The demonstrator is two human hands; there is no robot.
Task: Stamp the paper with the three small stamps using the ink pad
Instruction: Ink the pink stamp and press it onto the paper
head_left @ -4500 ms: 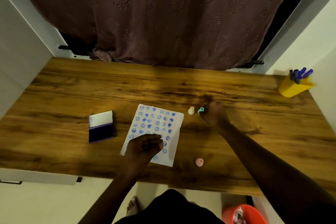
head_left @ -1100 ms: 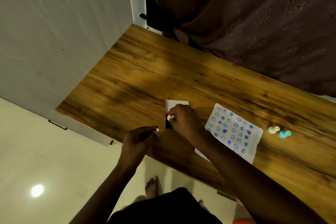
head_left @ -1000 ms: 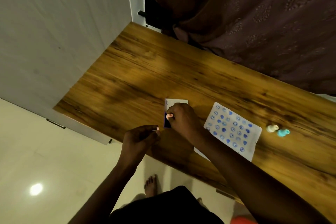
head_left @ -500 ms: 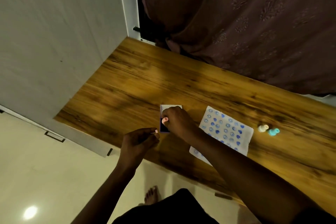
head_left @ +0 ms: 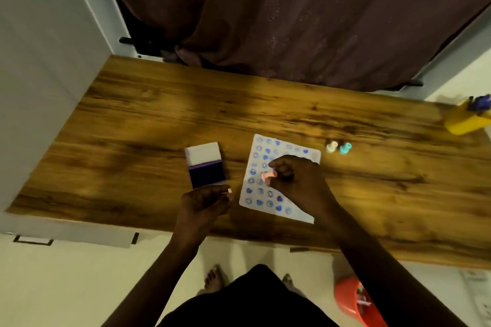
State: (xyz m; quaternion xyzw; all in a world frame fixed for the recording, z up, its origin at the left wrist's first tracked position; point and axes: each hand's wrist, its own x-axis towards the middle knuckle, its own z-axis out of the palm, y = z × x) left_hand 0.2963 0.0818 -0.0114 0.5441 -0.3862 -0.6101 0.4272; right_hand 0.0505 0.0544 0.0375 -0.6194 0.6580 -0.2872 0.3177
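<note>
Pink stamp (head_left: 267,175) pinched in right hand (head_left: 297,180) fingers, over paper (head_left: 268,194)

A wooden table (head_left: 159,119) stands before a dark brown curtain (head_left: 279,16). At the table's far right corner sits a yellow pen holder (head_left: 466,121) with blue pens (head_left: 480,101); below its near right edge, an orange bin (head_left: 353,302) rests on the pale floor (head_left: 66,287).

Bare forearms, bare feet, dark garment
</note>
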